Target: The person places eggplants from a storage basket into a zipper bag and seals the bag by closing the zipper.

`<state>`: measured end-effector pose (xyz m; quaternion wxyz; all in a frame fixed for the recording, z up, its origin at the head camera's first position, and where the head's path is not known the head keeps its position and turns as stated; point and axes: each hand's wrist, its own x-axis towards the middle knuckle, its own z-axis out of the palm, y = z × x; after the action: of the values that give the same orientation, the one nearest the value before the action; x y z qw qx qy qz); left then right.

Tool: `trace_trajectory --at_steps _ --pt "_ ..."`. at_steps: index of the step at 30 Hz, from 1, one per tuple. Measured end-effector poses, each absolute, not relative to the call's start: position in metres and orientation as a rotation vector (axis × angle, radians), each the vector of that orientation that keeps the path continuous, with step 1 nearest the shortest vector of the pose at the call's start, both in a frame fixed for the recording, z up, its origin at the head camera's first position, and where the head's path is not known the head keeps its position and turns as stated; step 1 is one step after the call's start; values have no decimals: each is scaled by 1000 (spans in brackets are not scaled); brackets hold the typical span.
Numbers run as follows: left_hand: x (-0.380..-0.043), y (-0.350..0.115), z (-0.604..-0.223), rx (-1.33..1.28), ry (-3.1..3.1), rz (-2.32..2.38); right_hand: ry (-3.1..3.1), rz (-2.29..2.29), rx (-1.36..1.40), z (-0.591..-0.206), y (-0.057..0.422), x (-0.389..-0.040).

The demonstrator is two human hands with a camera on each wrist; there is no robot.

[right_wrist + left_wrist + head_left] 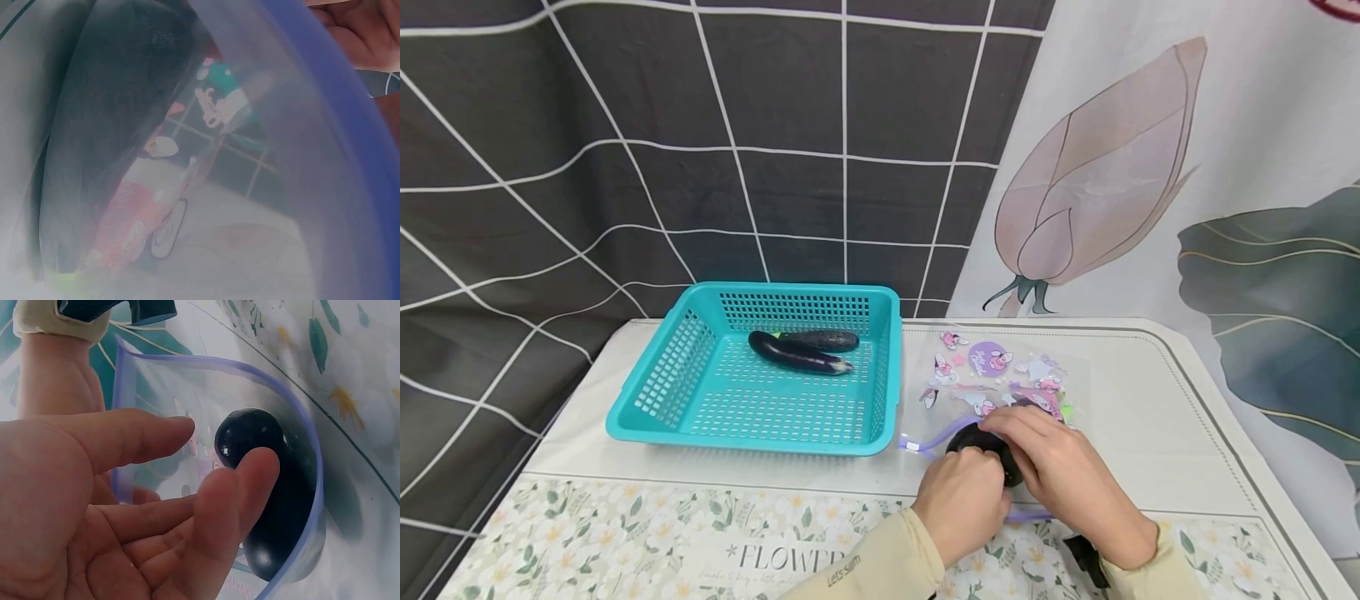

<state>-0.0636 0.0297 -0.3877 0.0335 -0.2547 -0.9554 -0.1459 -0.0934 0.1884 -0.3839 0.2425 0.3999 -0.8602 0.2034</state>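
Observation:
A clear zip bag (pixel 970 392) with cartoon prints and a purple zip edge lies on the table, its mouth spread towards me. Glossy dark eggplants (pixel 281 512) are inside it, partly covered by fingers. My left hand (pixel 966 504) is at the bag's mouth. In the left wrist view its thumb and fingers stand apart, fingertips beside the eggplants. My right hand (pixel 1060 467) holds the bag's rim on the right; its fingertips are partly hidden. Through the bag wall, the right wrist view shows a long dark eggplant (pixel 106 144).
Left of the bag stands a turquoise perforated basket (pixel 625 425). In it lie a curved glossy eggplant (pixel 797 354) and a shorter, duller dark vegetable (pixel 823 340). A flower-patterned cloth (pixel 625 533) covers the table's front, and a dark gridded curtain (pixel 775 108) hangs behind.

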Motion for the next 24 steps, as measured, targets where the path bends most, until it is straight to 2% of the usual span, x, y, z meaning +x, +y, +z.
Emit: trace_trajectory --at_steps 24 --pt "-53 15 -372 -780 -2932 -507 -2355 560 1084 -385 189 -94"
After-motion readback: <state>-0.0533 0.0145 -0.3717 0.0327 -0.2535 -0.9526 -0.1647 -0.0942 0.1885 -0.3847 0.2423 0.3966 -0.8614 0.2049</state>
